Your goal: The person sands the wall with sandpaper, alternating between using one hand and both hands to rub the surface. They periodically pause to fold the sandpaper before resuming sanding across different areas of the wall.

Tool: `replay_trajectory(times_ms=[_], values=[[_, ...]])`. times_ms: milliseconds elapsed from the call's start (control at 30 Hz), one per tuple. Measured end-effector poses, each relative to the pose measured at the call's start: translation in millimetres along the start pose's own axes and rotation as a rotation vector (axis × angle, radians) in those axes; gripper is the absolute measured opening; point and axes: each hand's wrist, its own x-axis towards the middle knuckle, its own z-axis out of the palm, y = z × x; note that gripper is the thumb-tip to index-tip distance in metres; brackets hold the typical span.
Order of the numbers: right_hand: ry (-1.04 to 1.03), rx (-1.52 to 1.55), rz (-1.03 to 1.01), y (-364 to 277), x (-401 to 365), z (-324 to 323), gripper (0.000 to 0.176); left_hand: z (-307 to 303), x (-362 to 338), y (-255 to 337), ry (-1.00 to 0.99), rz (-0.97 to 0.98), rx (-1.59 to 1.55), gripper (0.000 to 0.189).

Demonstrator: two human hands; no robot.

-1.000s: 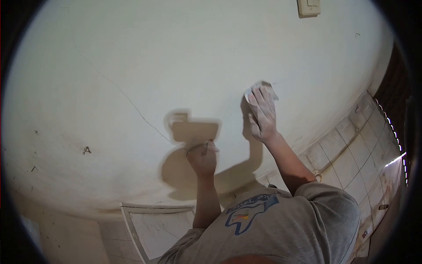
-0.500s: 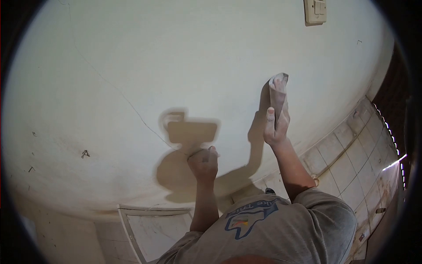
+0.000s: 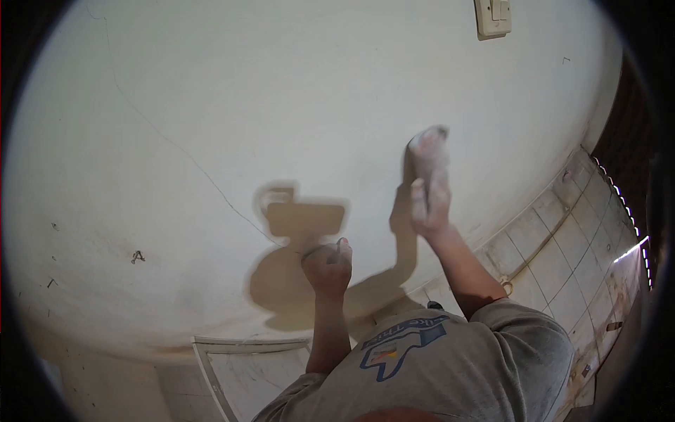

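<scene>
My right hand (image 3: 429,197) presses a folded sheet of sandpaper (image 3: 427,139) flat against the pale plastered wall (image 3: 295,105); the hand is blurred with motion and dusted white. My left hand (image 3: 328,267) is a closed fist lower down, resting against the wall with a thin tool-like sliver showing at the thumb; what it holds is too small to tell. A thin crack (image 3: 204,176) runs diagonally across the wall towards the left hand.
A light switch (image 3: 492,15) sits high on the wall at the right. Tiled floor (image 3: 562,253) lies to the right, with a pale framed panel (image 3: 239,366) at the wall's foot. Small dark marks (image 3: 138,257) dot the wall at left.
My right hand with the sandpaper swung up and right along the wall, then came back slightly left and down. My left fist has barely moved.
</scene>
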Motion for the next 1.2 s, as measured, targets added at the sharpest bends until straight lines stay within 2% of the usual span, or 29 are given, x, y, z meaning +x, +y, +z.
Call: replay_trajectory(times_ms=[67, 200, 400, 500, 567, 600, 667, 700, 767, 833, 867, 933, 967, 1067, 1167, 1200], values=[[-0.128, -0.022, -0.026, 0.1, -31.0, 9.7, 0.051, 2.4, 0.1, -2.9, 0.017, 0.013, -0.026, 0.04], [-0.103, -0.15, -0.122, 44.1, -46.1, 6.6, 0.054, -0.6, -0.3, -3.8, -0.001, 0.009, 0.006, 0.04], [0.366, -0.03, 0.091, 42.8, 38.4, -1.0, 0.054, 1.4, 0.1, -4.4, 0.006, 0.007, 0.012, 0.038], [0.245, -0.061, 0.017, 23.2, 39.5, 3.4, 0.054, 2.6, 2.2, -3.4, 0.017, -0.002, -0.024, 0.037], [0.014, -0.029, -0.152, 9.4, 20.3, 8.0, 0.053, 1.5, 2.7, -1.1, 0.027, 0.009, -0.026, 0.037], [-0.118, -0.003, -0.167, -1.7, 13.5, 5.1, 0.051, 0.9, 2.5, -1.2, 0.013, -0.008, -0.02, 0.037], [-0.121, -0.015, -0.152, 1.9, 3.7, 2.3, 0.051, -1.3, 0.7, -2.2, -0.014, -0.047, -0.004, 0.037], [-0.122, -0.019, -0.146, 7.1, 1.6, -0.2, 0.051, -0.7, 0.2, -5.8, -0.021, -0.03, 0.008, 0.03], [0.047, -0.063, -0.075, 21.6, 13.8, -6.0, 0.054, 0.0, -2.6, -15.2, -0.036, -0.003, 0.039, 0.019], [0.188, -0.093, 0.022, 34.0, 32.8, -10.2, 0.056, 0.9, -2.1, -13.0, 0.003, -0.009, -0.024, 0.031], [0.184, -0.077, 0.008, 35.5, 42.7, -9.0, 0.057, 2.7, -0.9, -11.8, 0.017, -0.01, -0.059, 0.038], [0.185, -0.059, 0.0, 28.6, 53.3, -4.0, 0.06, 2.4, 2.1, -7.0, 0.039, 0.046, -0.053, 0.036], [0.163, -0.043, 0.008, 17.8, 53.1, 1.2, 0.061, 0.5, 3.5, -3.8, 0.049, 0.075, -0.046, 0.035], [-0.005, 0.009, -0.154, -4.4, 29.2, 22.4, 0.06, -6.5, 5.7, 6.6, -0.021, 0.073, 0.062, 0.032], [-0.245, -0.025, -0.119, -22.4, -2.1, 25.6, 0.058, -5.3, 6.1, 2.8, -0.024, 0.017, 0.048, 0.03], [-0.176, -0.016, -0.14, -13.0, -5.5, 26.3, 0.058, -6.3, 7.1, 3.5, -0.037, 0.007, 0.067, 0.029]])
